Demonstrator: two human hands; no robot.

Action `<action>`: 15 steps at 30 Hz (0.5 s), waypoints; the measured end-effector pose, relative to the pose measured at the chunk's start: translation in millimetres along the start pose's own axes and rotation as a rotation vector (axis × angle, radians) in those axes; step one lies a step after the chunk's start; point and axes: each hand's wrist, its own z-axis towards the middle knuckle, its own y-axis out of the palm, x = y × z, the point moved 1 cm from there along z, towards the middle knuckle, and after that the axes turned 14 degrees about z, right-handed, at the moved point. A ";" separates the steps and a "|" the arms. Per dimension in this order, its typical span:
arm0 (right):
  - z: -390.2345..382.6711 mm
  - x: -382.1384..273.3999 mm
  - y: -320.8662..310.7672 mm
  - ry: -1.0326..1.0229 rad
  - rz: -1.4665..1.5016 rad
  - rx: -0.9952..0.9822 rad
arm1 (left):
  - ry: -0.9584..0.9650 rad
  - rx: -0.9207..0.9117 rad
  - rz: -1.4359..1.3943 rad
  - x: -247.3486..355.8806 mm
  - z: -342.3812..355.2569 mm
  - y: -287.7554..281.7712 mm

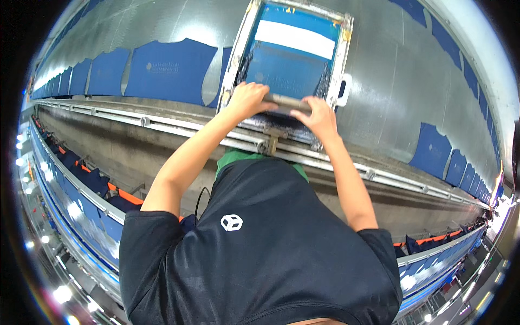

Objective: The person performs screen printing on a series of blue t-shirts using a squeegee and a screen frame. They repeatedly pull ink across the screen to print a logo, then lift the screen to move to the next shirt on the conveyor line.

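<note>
A screen-printing frame (344, 46) with teal mesh, a white strip across its upper part and dark ink along its sides and lower end lies on the long metal table ahead of me. Near its lower end, my left hand (252, 98) is closed on the left end of a squeegee bar (287, 102), fingers curled over it. My right hand (317, 115) grips the same bar at its right end. A white handle (343, 89) sticks out from the frame's right side, and pale printing shows faintly through the mesh.
Rows of blue fabric panels (168, 70) lie on the metal table (379, 97) to both sides. A metal rail (200, 132) runs along its near edge, crossing in front of my body. Behind me another long table (92, 192) carries dark cloth along an orange strip.
</note>
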 end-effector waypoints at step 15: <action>68.2 103.0 -71.1 0.225 0.625 0.421 | 0.014 -0.144 -0.287 -38.4 115.2 -33.2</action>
